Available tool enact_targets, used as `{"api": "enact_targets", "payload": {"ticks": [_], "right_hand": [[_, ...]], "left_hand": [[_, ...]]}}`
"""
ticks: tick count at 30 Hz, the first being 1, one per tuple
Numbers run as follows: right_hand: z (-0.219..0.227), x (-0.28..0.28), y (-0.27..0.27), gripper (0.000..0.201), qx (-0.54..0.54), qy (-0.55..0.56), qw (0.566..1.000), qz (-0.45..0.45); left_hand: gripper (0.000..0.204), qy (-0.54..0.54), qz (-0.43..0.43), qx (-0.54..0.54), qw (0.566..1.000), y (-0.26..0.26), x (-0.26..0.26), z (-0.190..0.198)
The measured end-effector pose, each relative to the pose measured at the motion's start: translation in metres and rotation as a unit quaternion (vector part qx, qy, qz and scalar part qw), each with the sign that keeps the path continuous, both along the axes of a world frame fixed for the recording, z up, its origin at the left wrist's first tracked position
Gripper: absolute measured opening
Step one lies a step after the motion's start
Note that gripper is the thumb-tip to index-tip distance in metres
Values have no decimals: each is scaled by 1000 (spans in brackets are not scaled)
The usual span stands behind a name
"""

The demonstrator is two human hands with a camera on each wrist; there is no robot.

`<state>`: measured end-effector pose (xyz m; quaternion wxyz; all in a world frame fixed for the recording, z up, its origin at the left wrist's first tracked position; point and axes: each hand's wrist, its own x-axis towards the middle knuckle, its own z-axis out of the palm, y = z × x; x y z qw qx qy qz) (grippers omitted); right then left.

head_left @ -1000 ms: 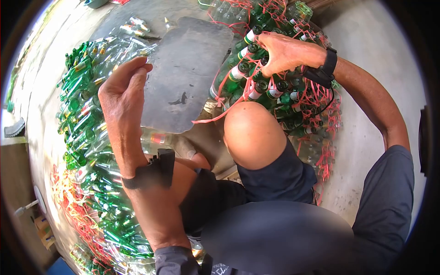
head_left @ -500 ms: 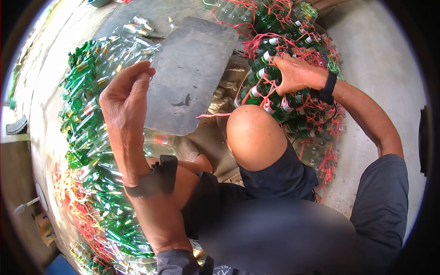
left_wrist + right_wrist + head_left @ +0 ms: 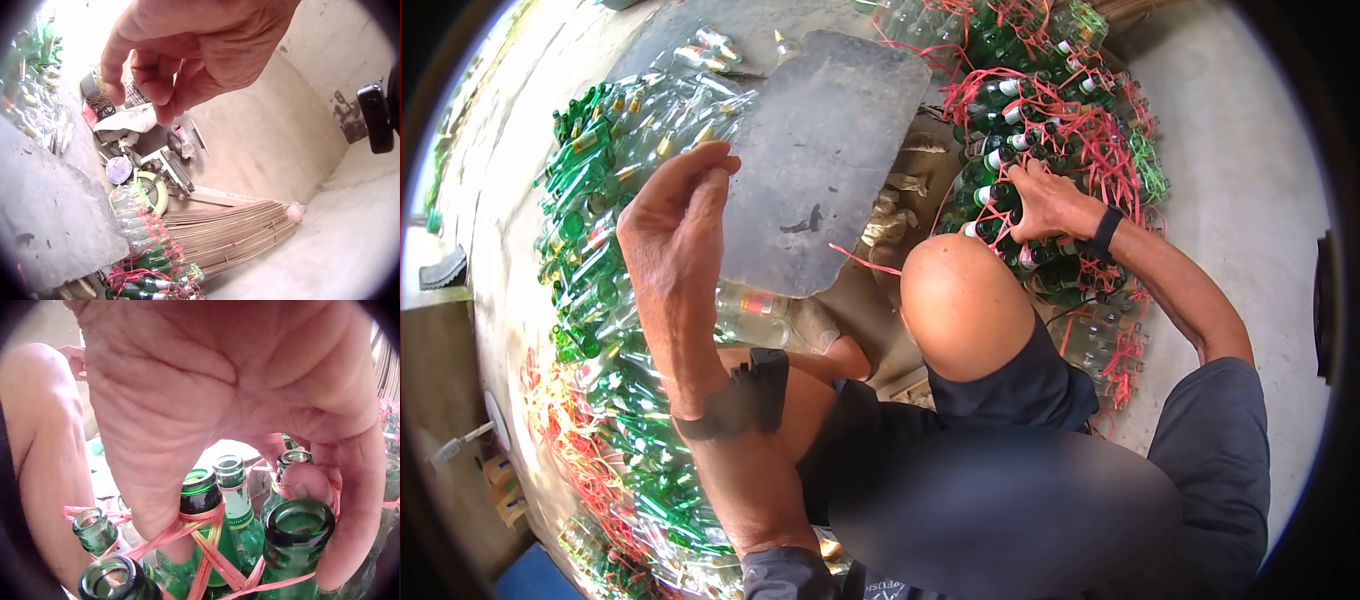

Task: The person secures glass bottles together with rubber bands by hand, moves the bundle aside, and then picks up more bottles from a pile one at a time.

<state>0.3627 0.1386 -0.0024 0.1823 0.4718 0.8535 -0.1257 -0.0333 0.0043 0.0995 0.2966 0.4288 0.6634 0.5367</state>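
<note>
**Gripping a tied bundle of green bottles on the right**

Sitting low on the concrete floor, you have a large heap of loose green and clear bottles spread along your left side, with tangles of red string at its near end. A grey slab lies flat on the floor in the middle, ahead of your knees. On the far right sits a pile of bottles tied up in red string, and a straw broom lies beyond it by the wall.

The bundle of green bottles you are working on stands upright just right of your knee, at the near edge of that tied pile, bound at the necks with red string. Your right hand grasps it from above, fingers curled down among the bottle necks and hooked in the string.

Your left hand is raised over the near left edge of the slab, holding nothing, fingers loosely bent, touching no bottle.
</note>
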Motion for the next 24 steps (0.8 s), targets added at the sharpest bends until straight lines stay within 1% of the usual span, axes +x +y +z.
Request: {"api": "enact_targets", "payload": {"ticks": [2,3,6,14,18,21,24], "right_hand": [[-6,0,-3,80,-12,-10,1000,-6],[-12,0,-5,76,4,-2,1000,-1],[-23,2,-8,76,-9,-15,1000,-9],[-51,13,-14,77,12,0,1000,-2],[-61,17,-18,75,12,1,1000,-5],[-66,18,-18,75,20,16,1000,2],[-68,21,-17,75,17,-1,1000,-20]], "left_hand": [[23,-6,-17,14,1000,0,1,-1],[23,-5,-17,14,1000,1,2,-1],[23,12,-17,-3,1000,1,2,-2],[25,26,-8,-23,999,3,5,1],[24,31,-17,-19,999,3,5,0],[25,53,-19,-32,998,4,3,-1],[25,62,-32,-35,997,5,2,-5]]}}
